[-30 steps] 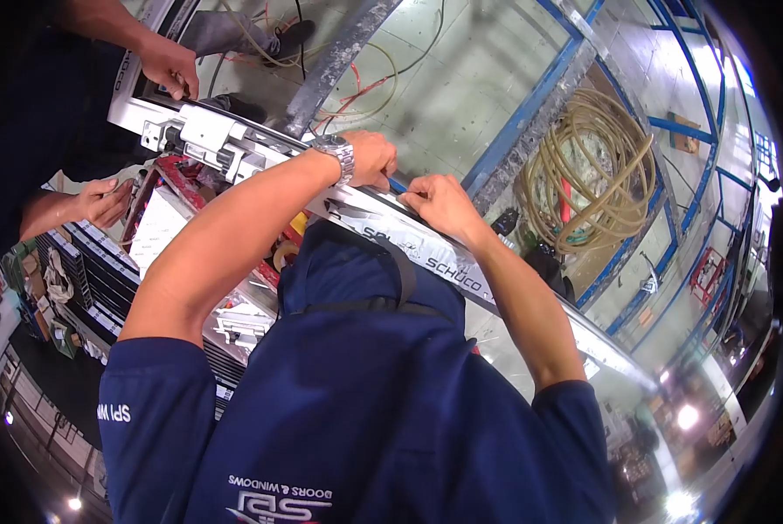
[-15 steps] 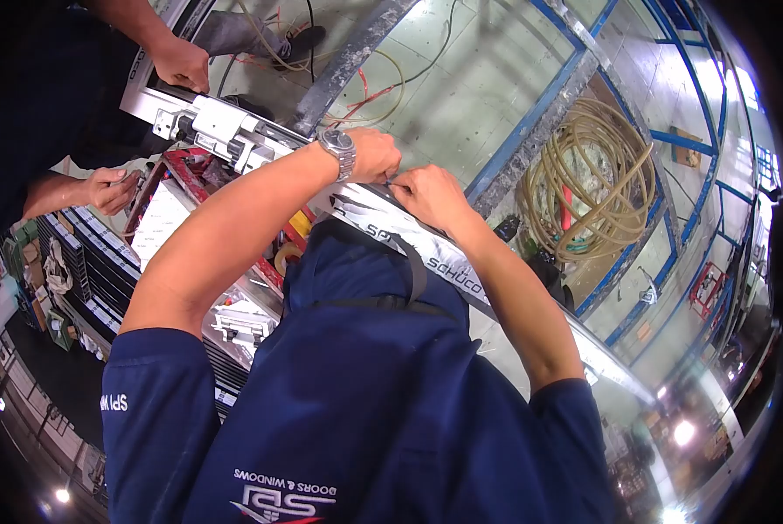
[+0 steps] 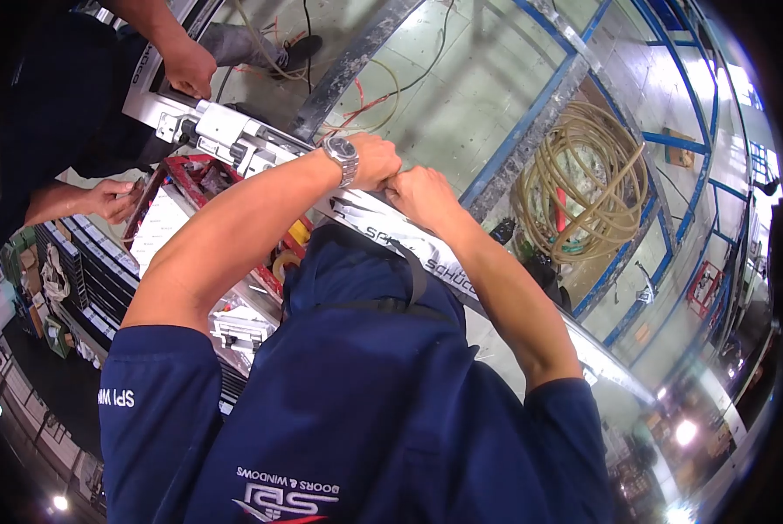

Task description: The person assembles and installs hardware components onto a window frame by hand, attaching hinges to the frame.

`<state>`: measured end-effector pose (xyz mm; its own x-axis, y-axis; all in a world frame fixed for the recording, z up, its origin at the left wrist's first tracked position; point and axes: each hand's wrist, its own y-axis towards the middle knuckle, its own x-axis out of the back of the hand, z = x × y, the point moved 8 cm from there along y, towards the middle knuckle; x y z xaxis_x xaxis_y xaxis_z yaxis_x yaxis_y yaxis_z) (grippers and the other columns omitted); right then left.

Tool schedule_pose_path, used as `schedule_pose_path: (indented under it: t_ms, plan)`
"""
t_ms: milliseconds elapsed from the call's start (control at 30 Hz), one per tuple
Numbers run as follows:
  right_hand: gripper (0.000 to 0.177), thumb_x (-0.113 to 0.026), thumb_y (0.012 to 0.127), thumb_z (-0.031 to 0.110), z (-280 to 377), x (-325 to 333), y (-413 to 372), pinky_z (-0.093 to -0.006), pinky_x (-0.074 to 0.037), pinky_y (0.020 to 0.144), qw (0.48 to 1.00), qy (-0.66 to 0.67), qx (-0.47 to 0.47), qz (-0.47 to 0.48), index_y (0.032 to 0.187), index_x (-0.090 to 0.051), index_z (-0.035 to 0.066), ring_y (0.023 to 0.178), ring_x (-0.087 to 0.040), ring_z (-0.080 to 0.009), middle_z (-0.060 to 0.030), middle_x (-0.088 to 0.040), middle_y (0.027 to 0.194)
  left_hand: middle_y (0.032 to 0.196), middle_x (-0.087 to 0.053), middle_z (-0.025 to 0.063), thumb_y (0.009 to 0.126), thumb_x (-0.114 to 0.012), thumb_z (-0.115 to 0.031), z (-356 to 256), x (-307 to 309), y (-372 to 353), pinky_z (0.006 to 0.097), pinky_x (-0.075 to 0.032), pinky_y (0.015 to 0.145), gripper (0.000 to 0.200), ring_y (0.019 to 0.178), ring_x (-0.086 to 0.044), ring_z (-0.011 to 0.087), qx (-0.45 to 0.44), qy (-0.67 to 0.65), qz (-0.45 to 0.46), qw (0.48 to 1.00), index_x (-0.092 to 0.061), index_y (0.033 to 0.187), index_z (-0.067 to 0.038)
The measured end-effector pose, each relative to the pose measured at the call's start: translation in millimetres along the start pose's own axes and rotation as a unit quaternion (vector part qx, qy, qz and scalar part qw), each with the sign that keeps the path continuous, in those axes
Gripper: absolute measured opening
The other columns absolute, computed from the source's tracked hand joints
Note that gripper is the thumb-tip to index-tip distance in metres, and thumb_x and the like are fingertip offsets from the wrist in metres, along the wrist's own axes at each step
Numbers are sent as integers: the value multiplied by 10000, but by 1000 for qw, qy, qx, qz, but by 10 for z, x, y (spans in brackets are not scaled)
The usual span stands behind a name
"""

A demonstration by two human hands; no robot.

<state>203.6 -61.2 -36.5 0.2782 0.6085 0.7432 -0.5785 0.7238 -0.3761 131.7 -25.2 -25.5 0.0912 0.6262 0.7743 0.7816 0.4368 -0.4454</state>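
Note:
A long white and silver profile [image 3: 448, 262] with printed film runs diagonally past my waist. On its far edge rests my left hand [image 3: 374, 162], below a metal wristwatch [image 3: 342, 153]; its fingers are curled and closed. Touching it from the right is my right hand [image 3: 422, 196], fingers bent and pinched together. What lies between the fingertips is too small and hidden to make out. Left of my hands, a white mechanism block [image 3: 221, 125] sits on the profile.
A co-worker's hand [image 3: 189, 68] rests at the profile's left end, the other hand [image 3: 112, 201] below it. A red tray [image 3: 175, 166] of parts lies under my left arm. At right are a coiled hose [image 3: 575, 183] and blue-edged frame bars [image 3: 523, 131].
My right hand has shifted slightly left and now meets my left hand. The co-worker's upper hand has moved a little, and the view has shifted slightly.

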Motion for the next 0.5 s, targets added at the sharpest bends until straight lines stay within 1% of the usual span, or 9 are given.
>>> schedule_pose_path:
  t_ms: [67,100,167,233,333,367,500]
  plan:
    - [223,-631,897,221,-33,22,-80,-531,-568,785,999,37,15,-14,880,-769,46,818,-703,-432,-234,-725,852,826,-744,188,812,-759,-193,35,-39,-21,501,-576,777,123,847,-728,410,7,-11,8,1000,-784,869,-86]
    - [222,-629,897,222,-65,33,-120,-529,-567,786,999,44,12,-4,883,-772,53,821,-703,-430,-225,-728,858,835,-754,170,818,-761,-198,40,-29,-41,493,-574,799,132,862,-731,393,-2,-19,-2,1000,-795,902,-102]
    - [220,-624,897,224,-139,28,-234,-526,-567,790,998,62,4,22,888,-777,66,828,-703,-425,-207,-735,870,841,-758,162,821,-759,-195,75,-67,-25,490,-575,801,134,863,-732,385,-6,-29,13,999,-801,917,-112]
    - [222,-618,899,224,-151,31,-255,-522,-568,785,998,56,11,12,880,-778,72,829,-706,-419,-195,-737,866,842,-757,165,823,-755,-187,70,-80,-7,487,-571,798,136,860,-730,380,-2,-46,27,999,-804,927,-115]
    - [225,-641,923,240,-156,44,-229,-510,-563,764,999,46,19,18,911,-774,59,814,-696,-424,-198,-731,863,841,-752,173,822,-751,-180,12,-91,2,491,-568,790,131,848,-723,391,-27,-74,1,997,-802,922,-111]
    - [229,-653,935,247,-158,38,-231,-505,-560,755,999,41,20,25,928,-771,51,807,-690,-428,-202,-728,864,828,-747,176,820,-747,-182,2,-113,14,493,-568,779,122,839,-721,393,-28,-69,-2,997,-797,901,-106]
    - [233,-623,916,237,-159,29,-221,-530,-569,776,999,39,23,10,845,-767,68,834,-709,-417,-207,-734,865,776,-725,186,811,-727,-194,-104,-109,83,500,-566,733,117,803,-715,399,-34,-59,-6,998,-768,812,-85]
